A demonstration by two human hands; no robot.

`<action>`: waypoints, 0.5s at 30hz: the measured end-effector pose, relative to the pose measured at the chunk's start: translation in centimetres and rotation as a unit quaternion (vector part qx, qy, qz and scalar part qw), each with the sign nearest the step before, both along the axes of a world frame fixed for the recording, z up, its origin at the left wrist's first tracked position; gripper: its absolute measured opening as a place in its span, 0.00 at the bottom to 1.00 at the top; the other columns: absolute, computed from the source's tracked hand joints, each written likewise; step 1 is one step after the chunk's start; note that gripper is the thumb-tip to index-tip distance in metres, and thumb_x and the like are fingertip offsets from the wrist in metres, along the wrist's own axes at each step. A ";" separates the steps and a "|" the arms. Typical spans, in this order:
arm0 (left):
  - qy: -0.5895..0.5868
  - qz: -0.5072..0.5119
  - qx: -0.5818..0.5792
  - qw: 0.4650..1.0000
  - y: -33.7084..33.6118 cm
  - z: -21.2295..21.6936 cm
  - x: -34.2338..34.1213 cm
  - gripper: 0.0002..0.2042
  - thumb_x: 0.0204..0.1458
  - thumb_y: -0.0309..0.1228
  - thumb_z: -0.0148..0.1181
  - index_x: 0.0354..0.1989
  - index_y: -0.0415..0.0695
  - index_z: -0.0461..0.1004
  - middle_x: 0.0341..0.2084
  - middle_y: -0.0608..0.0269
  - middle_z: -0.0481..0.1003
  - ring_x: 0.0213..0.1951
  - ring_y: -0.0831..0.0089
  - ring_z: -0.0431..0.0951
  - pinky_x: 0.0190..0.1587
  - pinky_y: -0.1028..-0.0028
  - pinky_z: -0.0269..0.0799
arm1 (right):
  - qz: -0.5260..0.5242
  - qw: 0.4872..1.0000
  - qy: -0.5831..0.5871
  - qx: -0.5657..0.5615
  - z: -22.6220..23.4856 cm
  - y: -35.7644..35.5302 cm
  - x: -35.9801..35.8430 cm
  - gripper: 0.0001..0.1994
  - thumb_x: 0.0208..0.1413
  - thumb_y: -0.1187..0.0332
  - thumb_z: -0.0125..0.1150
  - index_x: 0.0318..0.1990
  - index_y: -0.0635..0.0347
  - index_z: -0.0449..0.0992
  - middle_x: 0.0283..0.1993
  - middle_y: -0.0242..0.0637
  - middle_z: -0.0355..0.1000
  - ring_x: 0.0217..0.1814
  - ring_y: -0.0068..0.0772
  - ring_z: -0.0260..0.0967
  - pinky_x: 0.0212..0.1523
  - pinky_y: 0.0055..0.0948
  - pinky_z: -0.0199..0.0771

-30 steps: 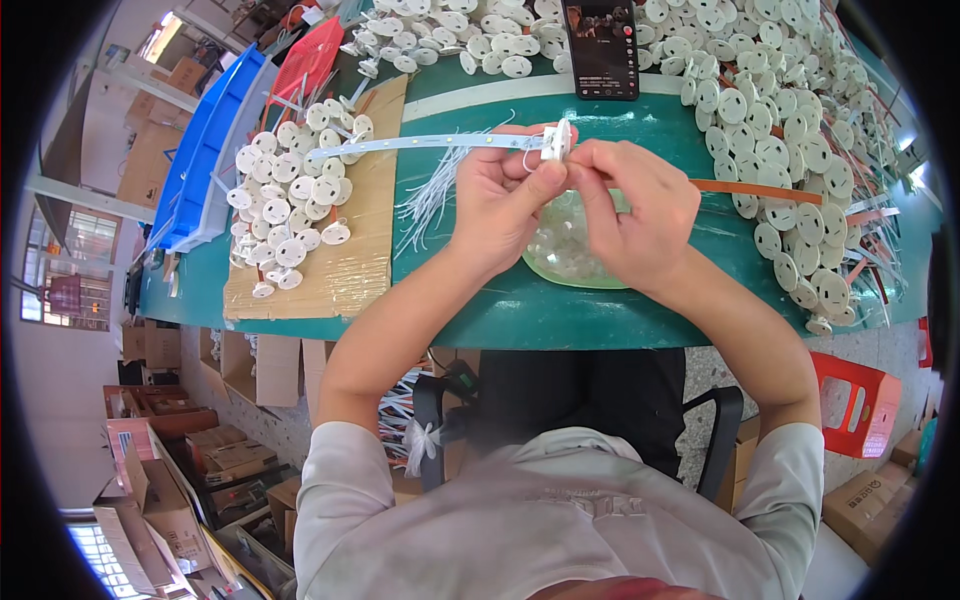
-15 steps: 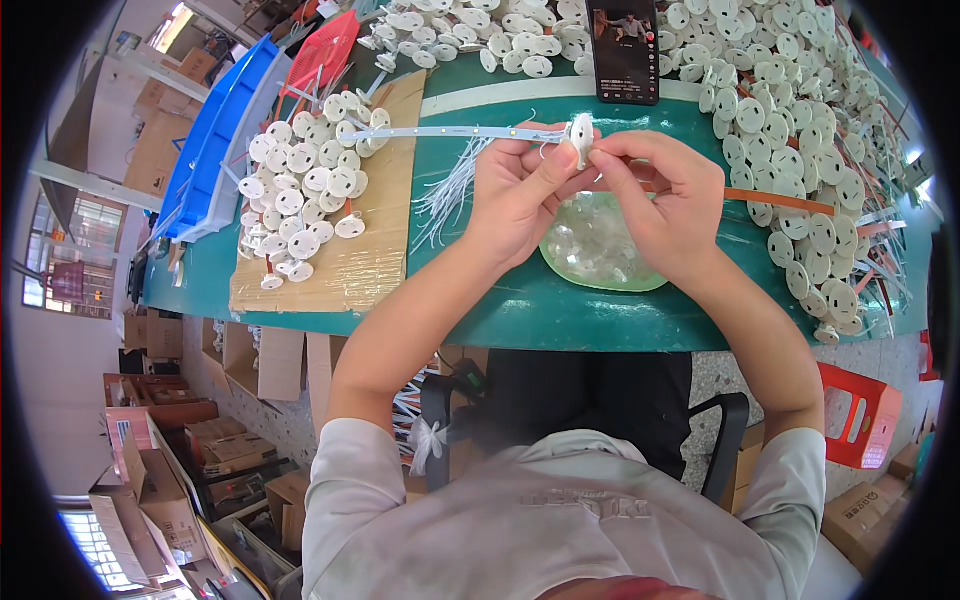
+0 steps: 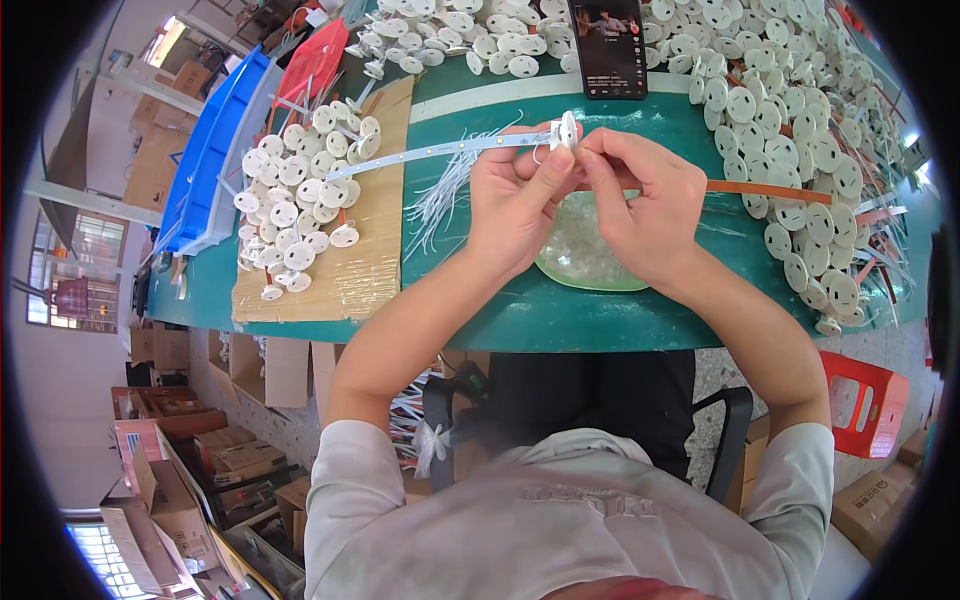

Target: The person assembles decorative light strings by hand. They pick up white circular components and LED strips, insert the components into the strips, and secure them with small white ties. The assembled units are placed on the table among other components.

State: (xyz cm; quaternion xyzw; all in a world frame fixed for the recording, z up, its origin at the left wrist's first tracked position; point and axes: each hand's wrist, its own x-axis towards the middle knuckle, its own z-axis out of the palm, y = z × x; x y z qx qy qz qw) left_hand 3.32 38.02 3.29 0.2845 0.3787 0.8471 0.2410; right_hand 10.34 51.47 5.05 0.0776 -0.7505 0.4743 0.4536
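Observation:
In front of my chest, my left hand (image 3: 512, 205) is closed round a white round disc (image 3: 566, 130), which stands on edge between thumb and fingers. A light-blue LED strip (image 3: 430, 152) runs from the disc out to the left. Thumb and forefinger of my right hand (image 3: 645, 205) are pinched together close beside the disc; whatever lies between them is too small to make out. An orange-brown strip (image 3: 765, 189) emerges from behind my right hand toward the right, and I cannot tell whether that hand holds it. Below both hands sits a pale green bowl (image 3: 592, 272) of small clear pieces.
Thin white wires (image 3: 438, 208) lie left of my hands. Piled discs with strips (image 3: 300, 190) cover a cardboard sheet (image 3: 375, 270); a bigger pile (image 3: 790, 140) fills the right side. A phone (image 3: 610, 50) stands at the back. Blue bin (image 3: 215, 140) and red basket (image 3: 312, 65) are far left.
The view has shifted slightly. The LED strip now slopes lower toward its left end, and the disc has turned a little. My fingers keep nearly the same grip.

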 end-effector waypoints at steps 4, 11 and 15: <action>0.005 0.000 0.006 1.000 0.0 -0.2 0.1 0.12 0.60 0.26 0.59 0.50 0.43 0.70 0.52 0.51 0.75 0.54 0.63 0.77 0.58 0.62 0.74 | -0.003 1.000 0.004 -0.004 0.0 -0.3 0.1 0.03 0.52 0.79 0.63 0.35 0.67 0.79 0.31 0.43 0.79 0.29 0.36 0.79 0.32 0.26 0.80; 0.014 0.006 -0.009 1.000 -0.6 0.7 -0.3 0.12 0.59 0.26 0.60 0.50 0.42 0.70 0.52 0.50 0.75 0.54 0.63 0.76 0.59 0.61 0.73 | 0.053 0.998 0.005 -0.028 0.2 0.1 0.3 0.06 0.52 0.79 0.63 0.38 0.67 0.80 0.33 0.43 0.79 0.31 0.32 0.80 0.32 0.25 0.81; 0.023 -0.015 -0.014 1.000 -0.7 0.5 -0.3 0.12 0.58 0.25 0.61 0.50 0.40 0.70 0.52 0.50 0.74 0.55 0.63 0.76 0.59 0.62 0.73 | 0.063 0.998 -0.007 -0.007 0.0 0.8 0.4 0.06 0.52 0.78 0.64 0.38 0.66 0.81 0.34 0.43 0.80 0.32 0.31 0.80 0.32 0.25 0.81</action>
